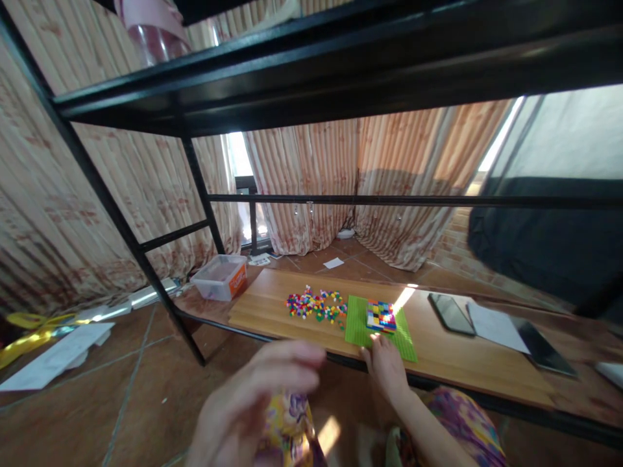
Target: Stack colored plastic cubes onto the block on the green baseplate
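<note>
A block of multicoloured toy bricks (381,316) stands on a green baseplate (357,318) on the wooden board. At its near side is my right hand (386,365), fingers bent and fingertips close to the lower bricks. Whatever lies between them is too small to make out. My left hand (257,395) is raised close to the camera, left of the baseplate and blurred. Its fingers reach forward, slightly bent, and no object shows in them. Loose small bricks (316,305) lie scattered left of the baseplate.
A clear plastic box (221,277) stands at the board's left end. To the right lie a phone (451,313), a white paper (496,326) and a dark flat device (545,348). A black shelf (311,84) spans overhead, with a metal post (121,220) at the left.
</note>
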